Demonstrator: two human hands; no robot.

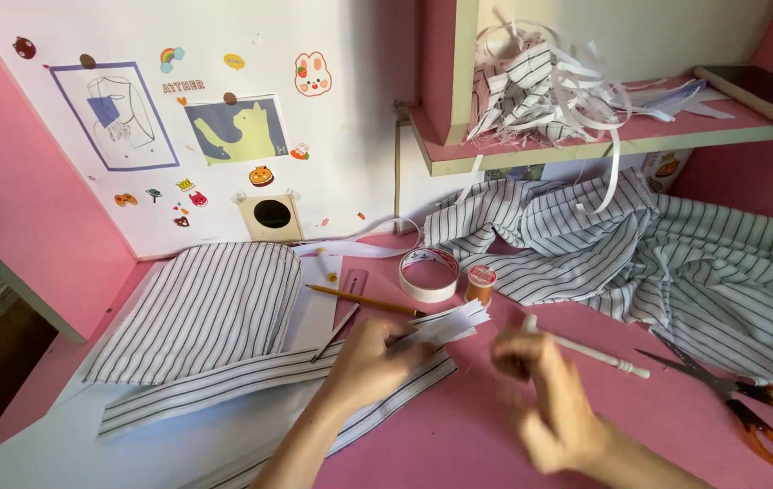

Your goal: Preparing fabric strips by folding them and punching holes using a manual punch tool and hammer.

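left hand (370, 360) pinches the striped fabric strip (250, 380) flat near the pink desk's (459, 426) front edge; right hand (545, 385), blurred, grip unclear.

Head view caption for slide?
Left hand pins striped fabric strip on pink desk; right hand blurred beside it.
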